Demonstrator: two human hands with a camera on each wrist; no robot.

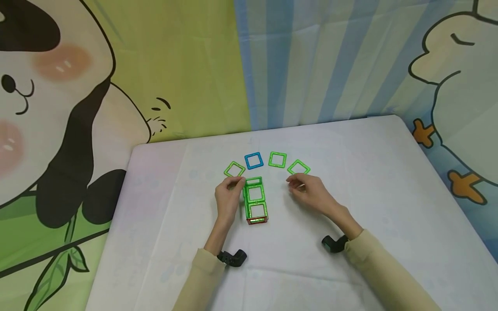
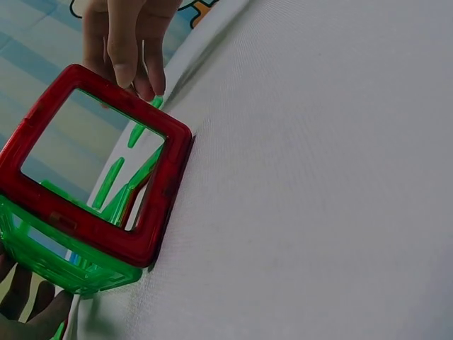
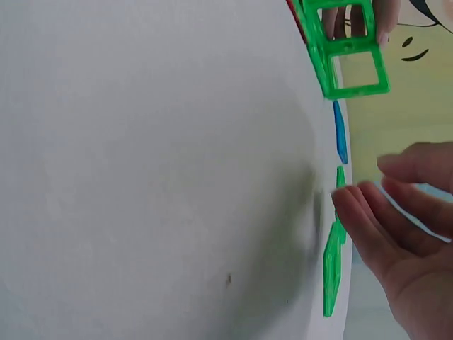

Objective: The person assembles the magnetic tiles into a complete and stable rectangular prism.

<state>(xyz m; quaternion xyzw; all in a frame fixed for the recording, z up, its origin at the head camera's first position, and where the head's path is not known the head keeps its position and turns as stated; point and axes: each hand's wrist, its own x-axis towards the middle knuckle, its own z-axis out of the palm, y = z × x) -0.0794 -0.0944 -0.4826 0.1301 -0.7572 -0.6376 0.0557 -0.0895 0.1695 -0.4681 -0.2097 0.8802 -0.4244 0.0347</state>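
A long green block (image 1: pixel 256 201) of square frames is set near the middle of the white-covered worktop (image 1: pixel 163 242), its 6 o'clock end closed by a red frame (image 1: pixel 257 220). At the block's 9 o'clock side the left hand (image 1: pixel 228 196) is held, its fingertips brought against the upper corner near 11 o'clock; whether the block is pinched there or only touched cannot be told.

The right hand (image 1: pixel 309 193) is held at 3 o'clock, well apart from the block. Its fingers are loosely bent, the thumb parted from them, and nothing is gripped. Just beyond its knuckles, at the block's 2 o'clock, a tilted green tile (image 1: pixel 304 164) is partly covered by the hand in the head view.

Around the block's far end three more tiles are laid: a green diamond-turned tile (image 1: pixel 228 167) at 11 o'clock, near the left fingertips, a blue tile (image 1: pixel 256 167) at 12 and an upright-set green square (image 1: pixel 277 166) at 1. Beige sleeves (image 1: pixel 206 270) are worn on both arms.
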